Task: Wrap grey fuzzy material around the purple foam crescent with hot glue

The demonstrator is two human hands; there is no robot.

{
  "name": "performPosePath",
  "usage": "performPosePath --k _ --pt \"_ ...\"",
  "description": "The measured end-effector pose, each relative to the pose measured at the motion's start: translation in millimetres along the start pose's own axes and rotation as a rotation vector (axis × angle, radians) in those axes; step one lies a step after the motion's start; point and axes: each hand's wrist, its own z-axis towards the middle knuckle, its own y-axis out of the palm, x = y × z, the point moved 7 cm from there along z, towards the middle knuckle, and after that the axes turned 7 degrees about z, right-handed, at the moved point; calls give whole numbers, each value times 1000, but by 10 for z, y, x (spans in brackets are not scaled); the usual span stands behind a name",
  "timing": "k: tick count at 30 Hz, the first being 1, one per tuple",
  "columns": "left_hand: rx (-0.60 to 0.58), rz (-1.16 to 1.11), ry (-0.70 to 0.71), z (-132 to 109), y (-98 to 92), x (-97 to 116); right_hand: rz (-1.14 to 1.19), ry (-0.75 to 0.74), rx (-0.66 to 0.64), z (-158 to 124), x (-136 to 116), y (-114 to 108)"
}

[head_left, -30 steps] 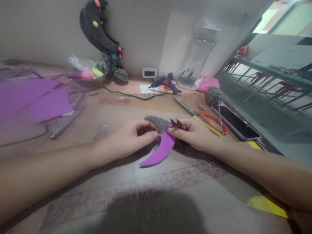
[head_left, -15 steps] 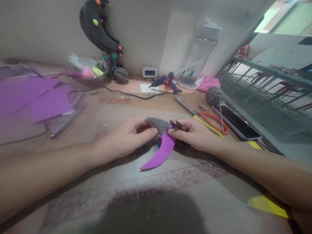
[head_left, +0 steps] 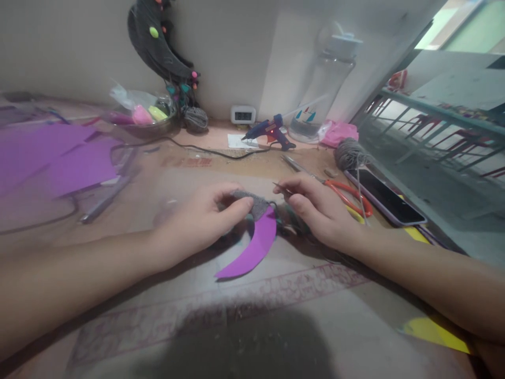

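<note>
Landmark, the glue gun [head_left: 263, 129]. A purple crescent [head_left: 258, 246] was on its near side, upper end held in the left hand [head_left: 209, 216], lower tip pointing nearer and leftward; could not tell whether that tip touched the table [head_left: 150, 326]. Left thumb and fingers were pinched on the grey wrap [head_left: 259, 208] covering the crescent's upper end. The right hand [head_left: 321, 210], to the gun's near right, stood apart from the crescent, fingers closed on a small dark thing [head_left: 282, 188], too blurred to identify. A dark strand [head_left: 274, 204] looped beside the wrap's edge. Scissors [head_left: 329, 183], a ball of yarn [head_left: 347, 153] and a phone [head_left: 389, 200] lay to the gun's near right; purple sheets [head_left: 82, 163] well to its left. Step judged to be winding: the left pinch belonged close behind the last turn, firm enough against slipping, light enough not to crease the crescent. Each turn wanted even tension and a snug fit against its neighbour; the curve would likely let loose turns slide and bare purple show.
</note>
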Motion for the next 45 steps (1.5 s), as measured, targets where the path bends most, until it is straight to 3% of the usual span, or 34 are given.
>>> performPosePath --k 6,9,20,33,41,45 --pt "17 142 70 26 -21 66 -430 -353 -137 -49 -248 146" --pt "5 108 68 37 -10 53 -522 -427 -133 -62 -302 177" --pt "-72 -54 -8 11 46 -28 -480 -312 -150 -68 -201 156" --pt "-112 -109 -82 22 71 -119 -552 -391 -125 -51 -249 153" --pt "-122 -125 -113 20 84 -147 -470 -295 -169 -47 -164 151" --pt "-134 -113 -122 20 90 -137 -475 -339 -169 -51 -183 152"
